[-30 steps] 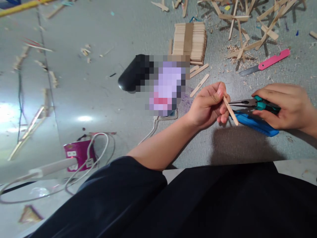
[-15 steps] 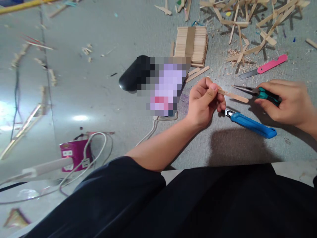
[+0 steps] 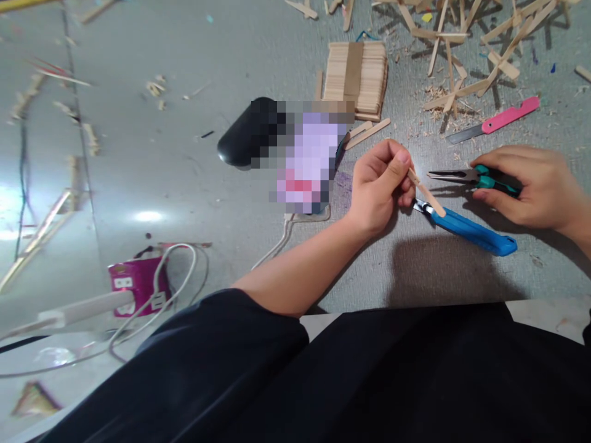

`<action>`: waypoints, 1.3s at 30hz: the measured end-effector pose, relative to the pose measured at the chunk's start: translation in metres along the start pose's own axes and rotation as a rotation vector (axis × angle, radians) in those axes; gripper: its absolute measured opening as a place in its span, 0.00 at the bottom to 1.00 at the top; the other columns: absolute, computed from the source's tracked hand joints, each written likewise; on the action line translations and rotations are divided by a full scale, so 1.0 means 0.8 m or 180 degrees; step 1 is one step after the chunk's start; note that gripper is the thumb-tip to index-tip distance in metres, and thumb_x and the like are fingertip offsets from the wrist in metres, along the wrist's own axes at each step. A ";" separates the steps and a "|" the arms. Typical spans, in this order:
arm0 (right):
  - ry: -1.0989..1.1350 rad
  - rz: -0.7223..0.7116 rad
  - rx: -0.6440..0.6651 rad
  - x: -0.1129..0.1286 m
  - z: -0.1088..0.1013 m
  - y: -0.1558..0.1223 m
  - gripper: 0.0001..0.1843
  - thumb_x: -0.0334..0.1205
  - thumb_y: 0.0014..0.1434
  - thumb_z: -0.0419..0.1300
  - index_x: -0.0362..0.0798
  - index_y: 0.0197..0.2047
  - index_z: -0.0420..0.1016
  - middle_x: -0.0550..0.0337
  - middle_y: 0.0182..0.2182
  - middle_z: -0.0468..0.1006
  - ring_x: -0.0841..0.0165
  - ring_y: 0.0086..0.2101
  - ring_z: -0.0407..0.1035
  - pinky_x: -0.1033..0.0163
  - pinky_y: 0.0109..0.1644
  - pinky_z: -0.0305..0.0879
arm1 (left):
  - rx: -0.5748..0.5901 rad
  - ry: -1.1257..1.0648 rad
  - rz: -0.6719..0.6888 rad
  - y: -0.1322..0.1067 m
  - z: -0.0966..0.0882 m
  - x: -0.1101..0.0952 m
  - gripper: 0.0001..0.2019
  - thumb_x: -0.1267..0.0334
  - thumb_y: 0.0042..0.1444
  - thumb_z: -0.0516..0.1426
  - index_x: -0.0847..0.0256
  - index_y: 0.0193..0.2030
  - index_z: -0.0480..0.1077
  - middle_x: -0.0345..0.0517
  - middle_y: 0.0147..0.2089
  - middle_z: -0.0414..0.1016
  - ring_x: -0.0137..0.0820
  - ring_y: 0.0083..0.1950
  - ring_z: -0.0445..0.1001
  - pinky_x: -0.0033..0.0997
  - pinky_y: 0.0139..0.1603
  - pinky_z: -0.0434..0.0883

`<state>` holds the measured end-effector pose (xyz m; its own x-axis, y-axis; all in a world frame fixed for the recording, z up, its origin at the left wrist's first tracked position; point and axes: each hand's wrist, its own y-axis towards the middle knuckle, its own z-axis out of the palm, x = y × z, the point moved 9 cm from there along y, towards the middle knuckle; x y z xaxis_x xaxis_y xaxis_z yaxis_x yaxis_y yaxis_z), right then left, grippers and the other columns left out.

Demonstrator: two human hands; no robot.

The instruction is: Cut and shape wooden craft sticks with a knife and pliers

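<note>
Head view: my left hand [image 3: 379, 187] is pinching a thin, flat wooden stick [image 3: 427, 195] just above a blue utility knife [image 3: 471, 229] lying on the textured grey mat [image 3: 438, 271]. My right hand [image 3: 530, 187] is gripping teal-handled pliers [image 3: 462, 176] nearby.

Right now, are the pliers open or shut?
Shut: the pliers in the right hand show jaws pressed into one thin point, no gap. The left hand holds a wooden stick.
</note>
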<state>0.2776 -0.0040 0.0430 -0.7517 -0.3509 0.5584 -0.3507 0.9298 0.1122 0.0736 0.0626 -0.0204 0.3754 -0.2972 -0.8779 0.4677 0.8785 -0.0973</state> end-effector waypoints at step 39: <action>0.0925 0.0730 0.1211 -0.019 0.011 -0.011 0.28 0.66 0.71 0.70 0.54 0.60 0.92 0.53 0.50 0.94 0.53 0.44 0.87 0.53 0.45 0.78 | 0.0181 0.0234 -0.0088 -0.011 0.025 -0.006 0.29 0.37 0.60 0.78 0.54 0.35 0.70 0.29 0.22 0.73 0.21 0.16 0.67 0.22 0.16 0.58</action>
<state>0.2868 -0.0076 0.0262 -0.6660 -0.0476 0.7444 -0.4139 0.8538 -0.3158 0.0838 0.0487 -0.0063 0.3030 -0.2909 -0.9075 0.5226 0.8470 -0.0970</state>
